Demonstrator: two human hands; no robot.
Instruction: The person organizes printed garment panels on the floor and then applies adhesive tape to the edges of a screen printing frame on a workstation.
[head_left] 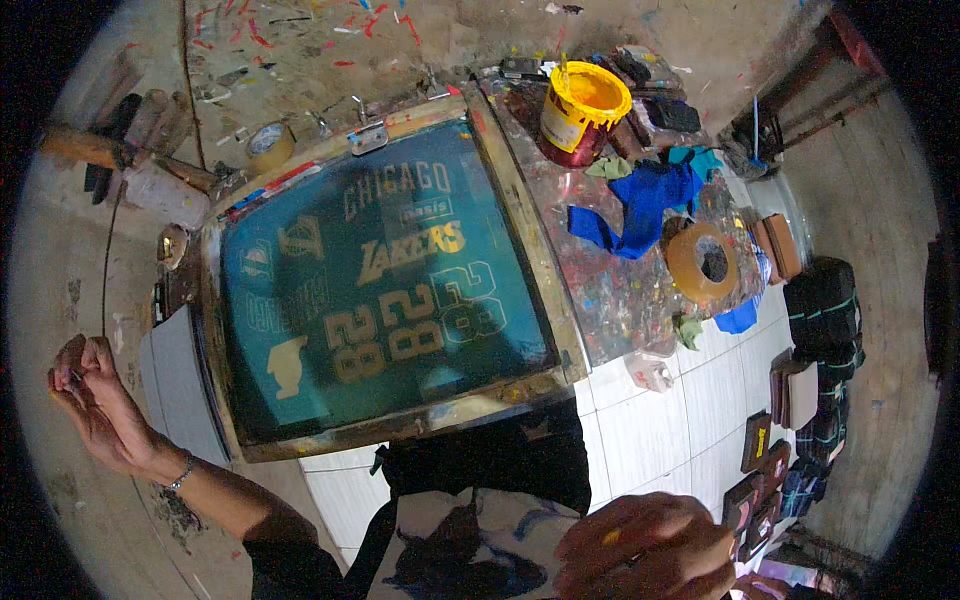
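A screen-printing frame [560, 330] with worn wooden edges lies before me; its teal mesh [290, 350] carries pale lettering, numerals and emblems. Left of it, my left hand [95, 410] is raised in the air, its fingers loosely bent and apart, with nothing visible in them. A grey board [180, 375] is the thing nearest to that hand. My right hand [645, 550] hovers at the lower right, close to my body and away from the frame. It is smeared by motion, its fingers bent down out of sight, and whether it holds anything is hidden.
Right of the frame, a paint-stained table [600, 310] bears a yellow-rimmed paint bucket [580, 115], blue cloth [645, 205] and a brown tape roll [700, 262]. Another tape roll [270, 146] lies beyond the frame's left corner. Dark bundles [822, 310] line the white tiled floor [640, 440] at right.
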